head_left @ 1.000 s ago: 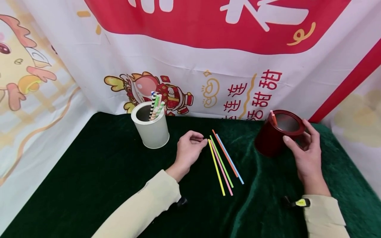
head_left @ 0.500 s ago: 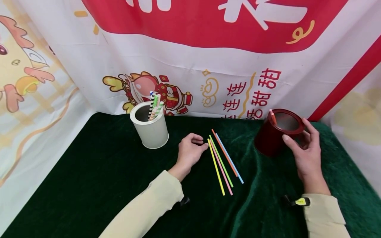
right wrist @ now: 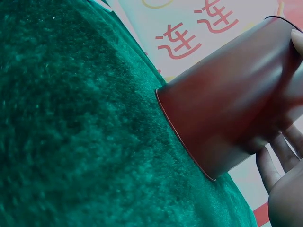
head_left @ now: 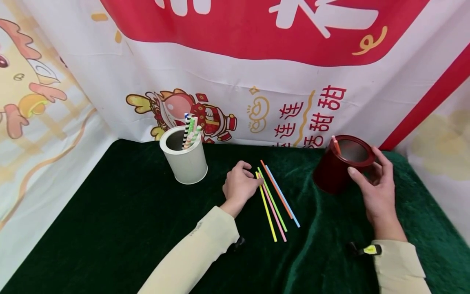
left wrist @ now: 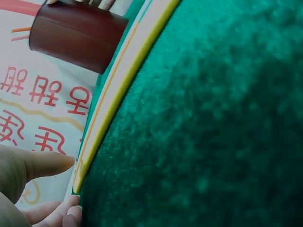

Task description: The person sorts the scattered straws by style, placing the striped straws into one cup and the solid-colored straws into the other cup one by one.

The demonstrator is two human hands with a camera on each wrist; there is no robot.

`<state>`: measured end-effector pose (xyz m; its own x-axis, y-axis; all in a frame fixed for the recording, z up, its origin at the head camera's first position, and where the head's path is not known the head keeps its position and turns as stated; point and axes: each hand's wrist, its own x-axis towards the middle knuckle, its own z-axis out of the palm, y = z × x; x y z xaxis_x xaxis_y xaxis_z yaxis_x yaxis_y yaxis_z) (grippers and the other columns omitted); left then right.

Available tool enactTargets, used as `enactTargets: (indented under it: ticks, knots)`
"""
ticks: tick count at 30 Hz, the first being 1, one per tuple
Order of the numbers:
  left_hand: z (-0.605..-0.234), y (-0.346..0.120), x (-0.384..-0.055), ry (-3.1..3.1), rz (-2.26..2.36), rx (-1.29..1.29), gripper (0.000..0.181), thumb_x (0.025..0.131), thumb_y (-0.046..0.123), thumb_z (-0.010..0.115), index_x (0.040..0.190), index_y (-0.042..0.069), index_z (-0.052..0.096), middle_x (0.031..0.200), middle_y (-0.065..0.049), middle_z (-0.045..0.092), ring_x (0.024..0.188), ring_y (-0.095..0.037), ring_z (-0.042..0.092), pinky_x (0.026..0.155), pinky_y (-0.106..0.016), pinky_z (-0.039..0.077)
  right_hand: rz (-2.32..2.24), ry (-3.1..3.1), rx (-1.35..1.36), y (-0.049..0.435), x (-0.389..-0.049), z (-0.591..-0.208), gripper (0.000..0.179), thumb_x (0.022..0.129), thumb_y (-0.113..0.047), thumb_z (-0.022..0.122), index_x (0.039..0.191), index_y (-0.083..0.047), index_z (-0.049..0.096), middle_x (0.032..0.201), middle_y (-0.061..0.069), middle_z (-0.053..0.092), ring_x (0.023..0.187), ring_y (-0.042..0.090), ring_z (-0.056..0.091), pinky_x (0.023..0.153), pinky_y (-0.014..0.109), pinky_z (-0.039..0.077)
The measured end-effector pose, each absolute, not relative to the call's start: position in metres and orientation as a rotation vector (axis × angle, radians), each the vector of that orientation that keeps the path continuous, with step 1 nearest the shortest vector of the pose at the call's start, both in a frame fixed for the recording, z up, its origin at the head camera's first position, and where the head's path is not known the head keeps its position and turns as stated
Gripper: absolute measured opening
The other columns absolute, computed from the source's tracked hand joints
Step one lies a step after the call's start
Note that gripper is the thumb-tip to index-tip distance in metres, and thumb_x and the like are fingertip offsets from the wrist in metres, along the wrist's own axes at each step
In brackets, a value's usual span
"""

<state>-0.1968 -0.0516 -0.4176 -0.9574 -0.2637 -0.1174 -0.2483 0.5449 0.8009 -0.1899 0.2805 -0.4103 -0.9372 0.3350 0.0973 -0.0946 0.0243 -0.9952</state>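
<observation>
Thin coloured straws, yellow (head_left: 267,208), pink (head_left: 275,212), green (head_left: 276,202), orange (head_left: 278,190) and blue (head_left: 284,198), lie on the dark green cloth in a loose fan. My left hand (head_left: 240,183) is at their far ends, thumb tip overlapping the yellow and pink ones in the head view. In the left wrist view, thumb and fingers are parted around the yellow straw's end. My right hand (head_left: 380,192) holds a dark red cylindrical holder (head_left: 332,175) by its right side, thumb in front. Pink and orange straws (head_left: 336,145) stick out of that holder, which stands upright.
A white holder (head_left: 185,165) with several striped straws (head_left: 191,132) stands at the back left. Behind the table hangs a printed white and red cloth (head_left: 220,69). Green velvet (head_left: 121,228) covers the table.
My left hand has shifted slightly right, its thumb going from beside the yellow straw to over the yellow and pink straw ends. The right hand and red holder have stayed in place.
</observation>
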Motion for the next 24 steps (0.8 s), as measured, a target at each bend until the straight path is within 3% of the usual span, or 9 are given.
enactTargets:
  ticks: [5, 10, 17, 24]
  knots:
    - [-0.418, -0.045, -0.199, -2.838, -1.255, 0.400, 0.043, 0.089, 0.033, 0.089, 0.124, 0.017, 0.069, 0.104, -0.001, 0.074, 0.093, -0.022, 0.068, 0.088, -0.049, 0.054, 1.985, -2.000, -0.238, 0.281, -0.190, -0.411, 0.080, 0.098, -0.013, 0.080, 0.162, -0.038, 0.040, 0.164, -0.004, 0.045, 0.133, 0.010, 0.045, 0.089, 0.007, 0.049]
    - [-0.421, -0.046, -0.209, -2.912, -1.232, 0.401, 0.029, 0.090, 0.034, 0.087, 0.108, 0.017, 0.072, 0.098, -0.003, 0.071, 0.082, -0.021, 0.064, 0.076, -0.042, 0.054, 1.985, -2.001, -0.229, 0.282, -0.191, -0.412, 0.081, 0.097, -0.013, 0.081, 0.163, -0.038, 0.040, 0.165, -0.003, 0.045, 0.133, 0.010, 0.046, 0.089, 0.007, 0.049]
    - [-0.424, -0.053, -0.221, -2.910, -1.537, 0.540, 0.016, 0.091, 0.026, 0.086, 0.089, 0.017, 0.073, 0.081, -0.003, 0.070, 0.049, -0.019, 0.064, 0.051, -0.033, 0.057, 1.989, -1.995, -0.220, 0.282, -0.191, -0.413, 0.081, 0.097, -0.012, 0.080, 0.163, -0.037, 0.040, 0.165, -0.002, 0.045, 0.133, 0.010, 0.046, 0.089, 0.007, 0.049]
    - [-0.409, -0.052, -0.215, -2.865, -1.722, 0.617, 0.012, 0.094, 0.014, 0.082, 0.086, 0.009, 0.074, 0.076, -0.007, 0.070, 0.047, -0.014, 0.061, 0.047, -0.027, 0.057, 1.986, -1.999, -0.231, 0.281, -0.191, -0.413, 0.081, 0.097, -0.013, 0.080, 0.163, -0.038, 0.040, 0.165, -0.002, 0.045, 0.133, 0.010, 0.046, 0.089, 0.008, 0.049]
